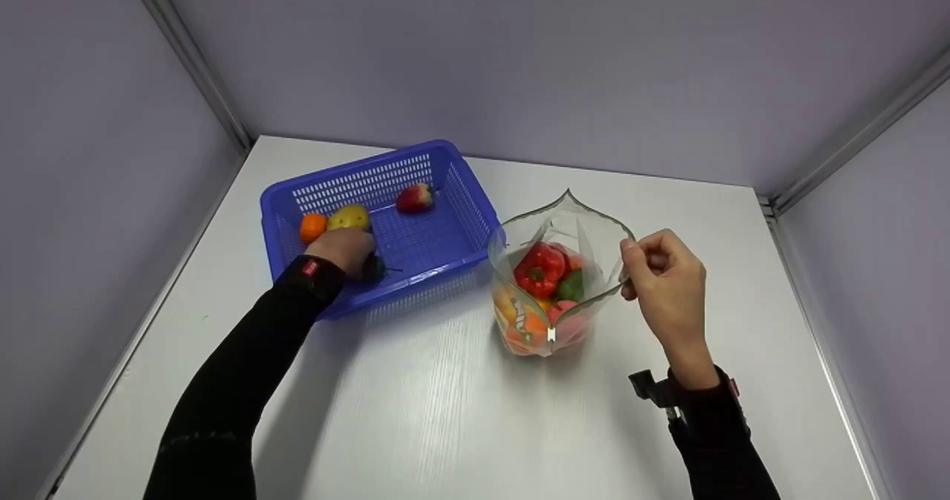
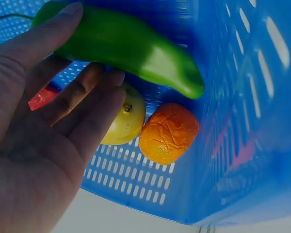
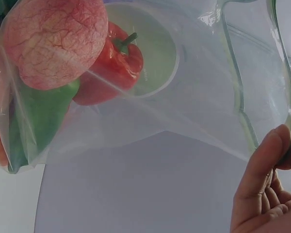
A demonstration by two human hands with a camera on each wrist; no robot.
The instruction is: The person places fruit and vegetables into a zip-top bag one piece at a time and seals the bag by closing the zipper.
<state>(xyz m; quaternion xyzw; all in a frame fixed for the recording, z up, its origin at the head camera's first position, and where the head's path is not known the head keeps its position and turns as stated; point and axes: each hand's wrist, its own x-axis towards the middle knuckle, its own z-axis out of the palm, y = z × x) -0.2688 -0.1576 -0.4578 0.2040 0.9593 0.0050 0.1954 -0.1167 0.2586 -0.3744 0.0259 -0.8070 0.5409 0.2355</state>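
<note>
My left hand [image 1: 343, 250] reaches into a blue plastic basket [image 1: 460, 188]. It grips a long green pepper [image 2: 121, 43], its thumb across the pepper and its fingers along the other side. Close to those fingers lie a yellow fruit [image 2: 128, 119] and a wrinkled orange fruit [image 2: 169, 133]. On the right, my right hand [image 1: 668, 288] pinches the rim of a clear zip bag [image 1: 603, 251] between thumb and fingers. The bag stands with its mouth wide. Through its wall show a red bell pepper [image 3: 123, 68], a pinkish wrinkled fruit [image 3: 56, 43] and a green one [image 3: 41, 116].
A strawberry [image 1: 414, 198] lies apart at the far side of the basket. A white slider [image 1: 551, 334] sits on the bag's near rim. Basket and bag stand close together on a white table [image 1: 445, 411], enclosed by grey panels [image 1: 482, 62] at the back and sides.
</note>
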